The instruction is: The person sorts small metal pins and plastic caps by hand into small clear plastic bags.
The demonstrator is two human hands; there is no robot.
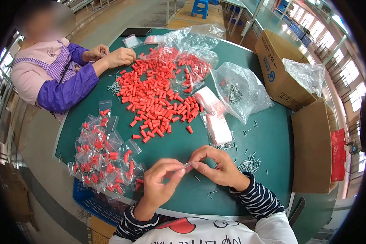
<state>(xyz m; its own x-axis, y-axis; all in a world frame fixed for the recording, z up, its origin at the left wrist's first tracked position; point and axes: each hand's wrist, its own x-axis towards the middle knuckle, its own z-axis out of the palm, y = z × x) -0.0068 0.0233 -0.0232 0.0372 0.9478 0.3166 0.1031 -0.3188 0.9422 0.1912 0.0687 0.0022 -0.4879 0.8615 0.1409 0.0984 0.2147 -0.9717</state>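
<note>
Between my two hands is a small clear plastic bag [187,165], seen nearly edge-on. The fingertips of my left hand [162,181] pinch its left side, and those of my right hand [213,166] pinch its right side. Whether anything lies inside it cannot be made out. Loose screws [250,163] lie on the green table [158,149] just right of my right hand, with a few more below it. Left of my left hand is a heap of filled zip bags [103,156], with red plastic caps showing through.
A large pile of loose red caps [154,93] covers the middle. Stacks of flat bags [217,128] and a big bag of screws [236,93] lie right of it. Cardboard boxes [313,146] stand along the right edge. A co-worker's hand [120,57] reaches in from the upper left.
</note>
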